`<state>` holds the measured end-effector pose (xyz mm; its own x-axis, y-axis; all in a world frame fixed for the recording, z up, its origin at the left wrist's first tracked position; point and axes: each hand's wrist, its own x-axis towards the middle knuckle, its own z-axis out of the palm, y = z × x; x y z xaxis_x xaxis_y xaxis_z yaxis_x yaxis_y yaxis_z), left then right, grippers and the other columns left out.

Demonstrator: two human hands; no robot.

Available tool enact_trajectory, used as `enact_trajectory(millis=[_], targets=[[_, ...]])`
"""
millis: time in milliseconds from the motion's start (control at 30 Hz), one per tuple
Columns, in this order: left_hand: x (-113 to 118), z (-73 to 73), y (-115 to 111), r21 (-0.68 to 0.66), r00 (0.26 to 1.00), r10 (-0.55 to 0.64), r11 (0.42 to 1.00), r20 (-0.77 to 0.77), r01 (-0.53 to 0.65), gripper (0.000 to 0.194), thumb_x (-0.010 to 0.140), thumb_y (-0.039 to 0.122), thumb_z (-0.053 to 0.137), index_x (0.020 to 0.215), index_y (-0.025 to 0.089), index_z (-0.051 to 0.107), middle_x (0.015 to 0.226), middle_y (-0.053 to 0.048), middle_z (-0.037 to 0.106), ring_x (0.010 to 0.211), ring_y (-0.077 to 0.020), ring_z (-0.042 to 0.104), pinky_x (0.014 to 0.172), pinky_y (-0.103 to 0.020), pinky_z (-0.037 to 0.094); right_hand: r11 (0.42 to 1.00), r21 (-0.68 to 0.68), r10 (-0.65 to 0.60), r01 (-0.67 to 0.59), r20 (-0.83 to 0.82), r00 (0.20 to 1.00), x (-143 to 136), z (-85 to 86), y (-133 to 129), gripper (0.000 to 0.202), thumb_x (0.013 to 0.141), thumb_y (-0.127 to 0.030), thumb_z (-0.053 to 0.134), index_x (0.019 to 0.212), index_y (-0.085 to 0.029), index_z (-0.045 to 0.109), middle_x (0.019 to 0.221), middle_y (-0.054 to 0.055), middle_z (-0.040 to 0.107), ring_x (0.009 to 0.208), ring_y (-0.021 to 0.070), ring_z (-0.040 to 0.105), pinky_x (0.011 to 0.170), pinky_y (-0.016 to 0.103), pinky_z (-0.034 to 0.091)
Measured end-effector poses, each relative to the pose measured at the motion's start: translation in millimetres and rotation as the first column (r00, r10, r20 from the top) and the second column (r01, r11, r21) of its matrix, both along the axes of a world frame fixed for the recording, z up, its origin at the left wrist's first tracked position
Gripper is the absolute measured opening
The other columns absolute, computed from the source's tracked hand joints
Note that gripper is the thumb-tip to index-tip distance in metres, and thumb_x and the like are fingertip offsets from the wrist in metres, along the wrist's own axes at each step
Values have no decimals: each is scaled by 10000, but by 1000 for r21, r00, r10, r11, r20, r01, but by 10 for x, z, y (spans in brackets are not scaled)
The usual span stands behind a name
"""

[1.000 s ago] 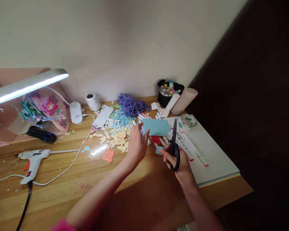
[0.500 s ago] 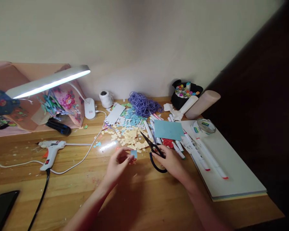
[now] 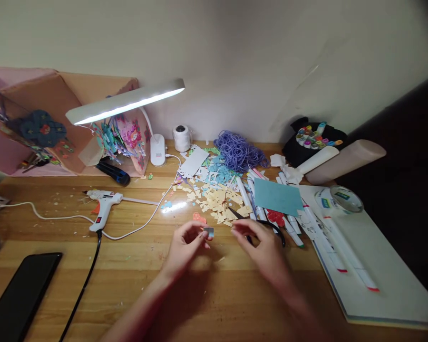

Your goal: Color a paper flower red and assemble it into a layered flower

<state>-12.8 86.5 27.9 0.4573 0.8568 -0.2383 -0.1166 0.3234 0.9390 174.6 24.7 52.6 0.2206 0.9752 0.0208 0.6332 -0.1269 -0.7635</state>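
Observation:
My left hand point(image 3: 187, 244) is closed, pinching a small blue-grey square of paper point(image 3: 209, 232) between thumb and fingertips. Just to its right, my right hand point(image 3: 262, 244) hovers with curled fingers apart and nothing visible in them. Black-handled scissors point(image 3: 281, 233) lie behind and under the right hand, which hides their middle; their blades point left toward the yellow paper scraps point(image 3: 217, 202). A red-orange paper shape point(image 3: 199, 218) lies beyond the left hand. Another red cutout point(image 3: 276, 217) rests among the markers, near a light-blue paper sheet point(image 3: 278, 195).
At left are a glue gun point(image 3: 107, 206) with cords, a phone point(image 3: 23, 294) and a lit lamp point(image 3: 128, 102). Purple yarn point(image 3: 238, 151) and a marker holder point(image 3: 306, 142) stand by the wall. Tape point(image 3: 342, 199) and markers lie on a paper stack point(image 3: 388, 266) at right.
My right hand has come off the scissors, which now lie lower and turned, and has moved toward my left hand. The paper square stays in my left hand. The view has swung left.

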Motion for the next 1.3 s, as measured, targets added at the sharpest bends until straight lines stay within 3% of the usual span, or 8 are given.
enact_trajectory(millis=[100, 300, 500, 667, 833, 1033, 1133, 1300], targets=[[-6, -7, -30, -5, 1000, -29, 1000, 5, 29, 234, 747, 360, 689, 841, 158, 618, 724, -30, 656, 633, -133, 601, 593, -245, 512, 989, 65, 146, -134, -231, 962, -247, -2, 40, 145, 857, -279, 542, 966, -210, 608, 938, 46, 655, 820, 166, 630, 745, 280, 518], [13, -56, -80, -37, 995, -100, 994, -13, 100, 269, 756, 376, 676, 833, 125, 619, 718, -46, 662, 611, -120, 587, 593, -236, 495, 984, 157, 125, -85, -261, 957, -318, -151, 21, 136, 828, -201, 579, 962, -205, 603, 832, 25, 626, 726, 144, 623, 673, 258, 524], [11, -16, -126, -49, 980, -184, 982, -82, 180, 291, 804, 390, 612, 875, 112, 658, 725, -47, 650, 621, -123, 570, 566, -221, 463, 941, 289, 219, -176, -125, 968, -236, -142, 29, 76, 820, -140, 583, 770, -194, 604, 742, 29, 603, 713, 154, 598, 637, 267, 487], [1, 80, -160, -16, 958, -219, 975, -186, 220, 276, 826, 395, 585, 832, 129, 660, 710, -18, 638, 576, -89, 520, 542, -187, 411, 860, 427, 312, -280, -5, 950, -185, -174, -9, 148, 823, -83, 569, 889, -203, 624, 800, 43, 641, 737, 145, 620, 636, 246, 501], [-9, 111, -159, -62, 940, -277, 961, -199, 269, 347, 822, 444, 570, 708, 121, 624, 656, -11, 611, 495, -75, 460, 445, -174, 385, 819, 455, 354, -348, 76, 932, -169, -270, -47, 231, 830, -71, 567, 1007, -210, 622, 862, 55, 671, 762, 143, 640, 668, 243, 511], [-21, 98, -128, -145, 934, -336, 937, -124, 318, 403, 809, 504, 555, 813, 107, 624, 653, -39, 644, 426, -70, 462, 432, -199, 424, 828, 457, 376, -326, -21, 926, -188, -268, -43, 257, 832, -63, 564, 1023, -217, 639, 862, 52, 684, 780, 140, 646, 685, 240, 514], [-28, 95, -116, -136, 939, -320, 943, -125, 303, 389, 814, 488, 558, 841, 105, 622, 677, -41, 650, 427, -64, 488, 464, -202, 432, 880, 417, 322, -228, -171, 931, -223, -242, -12, 217, 819, -99, 598, 980, -223, 673, 812, 38, 692, 742, 141, 649, 659, 236, 520], [-39, 108, -116, -60, 939, -294, 956, -180, 288, 358, 832, 457, 549, 849, 107, 624, 735, -52, 649, 510, -97, 549, 513, -221, 454, 974, 200, 189, -103, -477, 858, -273, -244, 18, 138, 810, -175, 614, 903, -227, 702, 809, 31, 688, 707, 139, 650, 589, 218, 532]])
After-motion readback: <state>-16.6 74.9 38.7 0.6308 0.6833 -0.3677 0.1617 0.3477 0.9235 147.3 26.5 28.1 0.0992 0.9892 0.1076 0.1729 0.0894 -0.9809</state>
